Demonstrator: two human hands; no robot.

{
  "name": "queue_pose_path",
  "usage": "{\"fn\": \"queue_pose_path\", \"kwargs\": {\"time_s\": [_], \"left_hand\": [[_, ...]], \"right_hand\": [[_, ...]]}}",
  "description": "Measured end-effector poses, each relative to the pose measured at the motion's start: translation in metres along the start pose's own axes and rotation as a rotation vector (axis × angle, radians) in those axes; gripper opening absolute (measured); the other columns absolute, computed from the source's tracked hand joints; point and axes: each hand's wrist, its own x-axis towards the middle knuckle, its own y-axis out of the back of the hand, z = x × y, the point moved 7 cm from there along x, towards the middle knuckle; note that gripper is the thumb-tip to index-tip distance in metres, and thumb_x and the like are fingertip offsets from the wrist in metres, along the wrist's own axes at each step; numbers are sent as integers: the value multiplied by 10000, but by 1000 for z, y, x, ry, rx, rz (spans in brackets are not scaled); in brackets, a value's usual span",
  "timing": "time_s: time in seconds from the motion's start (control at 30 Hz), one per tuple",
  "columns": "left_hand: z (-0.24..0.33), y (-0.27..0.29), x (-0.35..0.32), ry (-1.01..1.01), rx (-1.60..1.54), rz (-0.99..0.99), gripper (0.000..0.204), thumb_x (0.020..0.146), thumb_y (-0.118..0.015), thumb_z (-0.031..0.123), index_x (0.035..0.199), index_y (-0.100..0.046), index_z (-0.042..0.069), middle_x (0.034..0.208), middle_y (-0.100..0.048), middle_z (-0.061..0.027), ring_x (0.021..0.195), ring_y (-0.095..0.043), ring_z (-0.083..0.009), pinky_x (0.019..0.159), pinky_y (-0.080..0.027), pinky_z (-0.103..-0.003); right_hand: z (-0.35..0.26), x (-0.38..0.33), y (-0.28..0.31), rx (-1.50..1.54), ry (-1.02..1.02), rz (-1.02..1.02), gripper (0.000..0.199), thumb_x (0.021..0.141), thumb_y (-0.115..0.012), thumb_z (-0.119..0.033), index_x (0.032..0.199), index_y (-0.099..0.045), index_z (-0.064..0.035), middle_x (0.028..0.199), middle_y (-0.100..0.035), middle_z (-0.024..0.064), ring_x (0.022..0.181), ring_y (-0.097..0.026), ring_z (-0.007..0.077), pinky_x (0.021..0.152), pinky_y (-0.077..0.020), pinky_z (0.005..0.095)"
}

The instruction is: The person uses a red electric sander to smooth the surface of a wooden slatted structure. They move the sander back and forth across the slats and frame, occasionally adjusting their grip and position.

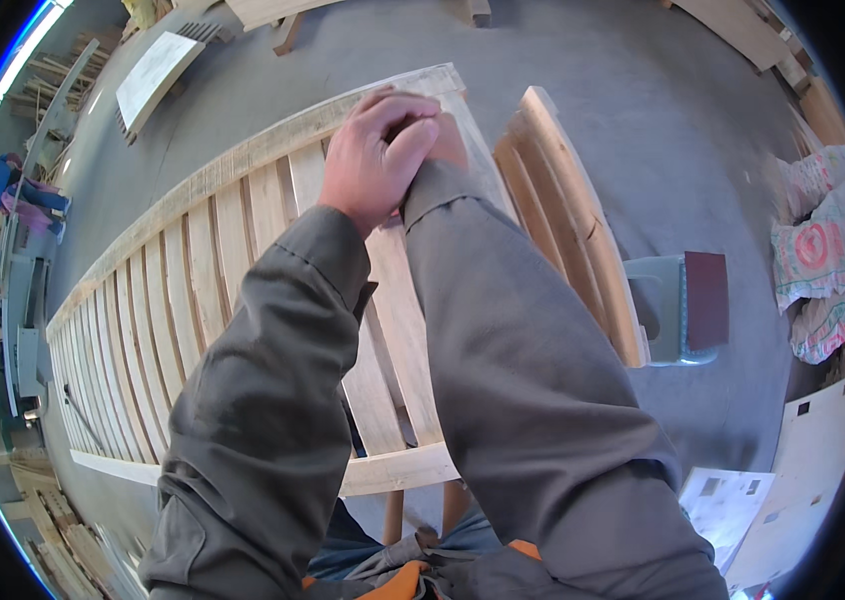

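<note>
A long pale wooden slatted frame point(233, 230) lies in front of me, its slats running between two side rails. At its far right corner my left hand point(375, 160) is closed, fingers curled over the top and thumb bent inward. What it grips is mostly hidden; a flat pinkish-brown patch point(453, 145) shows beside it, and I cannot tell whether this is a pad or part of my other hand. My right arm reaches to the same spot. My right hand is hidden behind the left hand and the grey cuff point(438, 190).
A curved wooden panel point(568, 220) stands close by the frame's right end. Beyond it is a blue-grey plastic stool point(658, 300) with a dark red board point(707, 300). Printed sacks point(818, 250) lie far right. A person point(18, 190) is at the far left. A thin dark rod point(83, 418) lies across the left slats.
</note>
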Motion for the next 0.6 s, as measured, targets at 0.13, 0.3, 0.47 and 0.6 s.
{"fn": "queue_pose_path", "kwargs": {"time_s": [0.13,0.3,0.47,0.6], "left_hand": [[-10,8,18,15,19,27,359,964,-620,230,1188,-778,0,1248,-758,-151,1248,-659,-290,1108,-485,-378],[-35,11,46,-7,20,115,404,886,-659,394,1044,-827,62,1147,-757,-144,1076,-703,-362,963,-549,-416],[-43,6,70,59,-26,49,415,935,-664,359,1158,-816,44,1101,-794,-115,1045,-727,-229,970,-545,-335],[-49,14,75,-43,37,84,374,937,-667,335,1102,-811,32,1148,-779,-199,1102,-725,-347,1003,-550,-419]], "right_hand": [[-1,26,-3,-10,59,39,385,920,-740,-293,1284,-731,-167,1326,-727,105,1212,-688,319,1023,-566,401],[5,53,-2,-69,91,61,399,905,-761,-291,1284,-730,-170,1320,-733,109,1202,-696,315,1012,-570,395],[9,72,8,-135,101,93,415,890,-782,-289,1284,-730,-173,1314,-738,112,1193,-705,312,1001,-575,390],[6,88,7,-165,115,87,428,877,-799,-287,1284,-729,-176,1309,-743,115,1186,-712,309,993,-579,385]]}}
